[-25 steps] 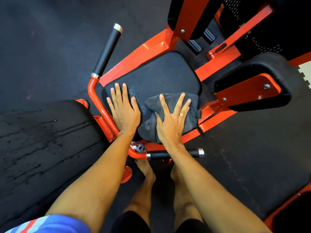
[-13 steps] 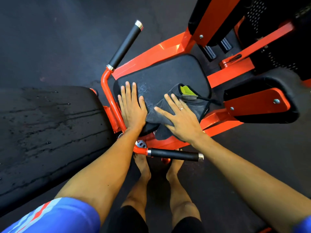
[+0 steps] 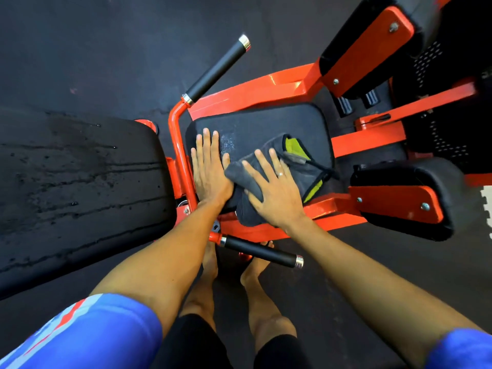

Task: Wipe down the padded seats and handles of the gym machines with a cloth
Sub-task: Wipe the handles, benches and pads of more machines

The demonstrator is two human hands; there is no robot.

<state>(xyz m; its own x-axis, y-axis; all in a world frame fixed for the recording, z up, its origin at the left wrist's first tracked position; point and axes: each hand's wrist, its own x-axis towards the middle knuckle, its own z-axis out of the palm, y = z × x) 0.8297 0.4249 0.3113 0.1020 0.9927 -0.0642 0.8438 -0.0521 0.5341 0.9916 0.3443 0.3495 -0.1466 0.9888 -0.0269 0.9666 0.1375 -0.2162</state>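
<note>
One seat [image 3: 279,121] | one cloth [image 3: 303,179] under right hand [image 3: 277,198] | left hand [image 3: 210,174] flat

The near part of the seat pad [image 3: 266,121] is covered by the cloth [image 3: 308,177], the left hand [image 3: 210,179] and the right hand [image 3: 277,198]. The feet [image 3: 210,262] are partly hidden behind the near handle [image 3: 261,253]. The upper-right pad [image 3: 342,41] is cut off by the top edge.

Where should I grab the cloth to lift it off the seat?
Pinch the cloth at its folded-back far edge, where the green underside shows, coming from above on the right side. That fold looks raised off the seat, while the near part lies pressed flat under the right hand.
</note>
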